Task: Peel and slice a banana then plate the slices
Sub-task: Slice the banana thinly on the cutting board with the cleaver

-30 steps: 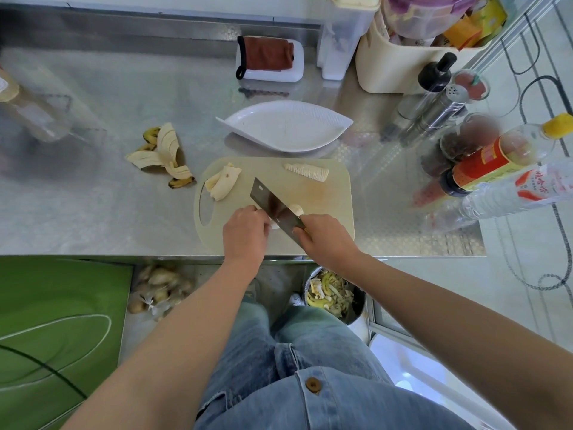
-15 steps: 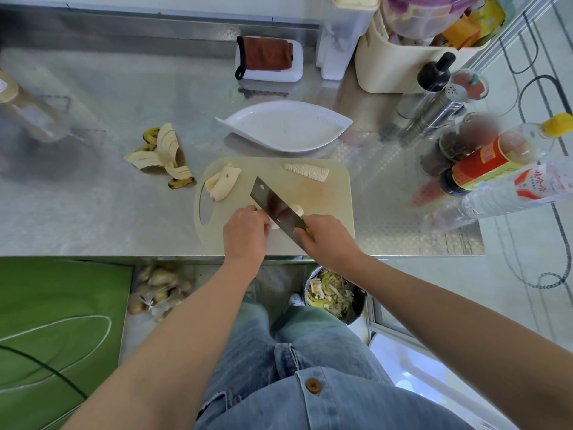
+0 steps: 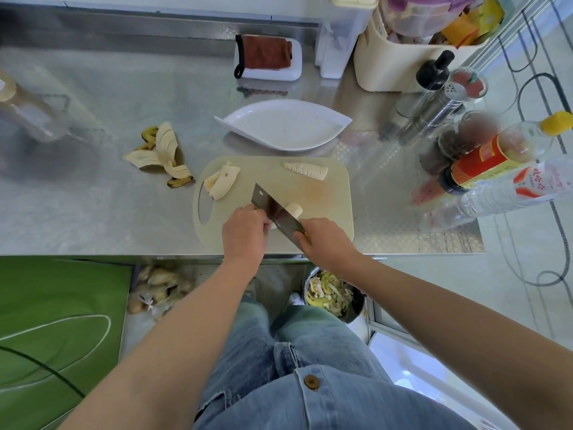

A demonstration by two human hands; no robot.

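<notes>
I am seeing the banana peel (image 3: 161, 153) lying on the desk (image 3: 93, 212) left of my hands. My left hand (image 3: 245, 235) is pinning the banana piece (image 3: 294, 210) with curled fingers on the cutting board (image 3: 335, 209), and the knife (image 3: 273, 209) is cutting just beside it. My right hand (image 3: 325, 243) is gripping the knife's handle. The plate (image 3: 285, 125) is sitting beyond both hands.

Bright, even daylight, with soft glare across steel counter (image 3: 124, 97), faint shadow beneath white plate (image 3: 285, 125), strong wide-angle bending at edges, and blurred bottles (image 3: 496, 156) at right.
</notes>
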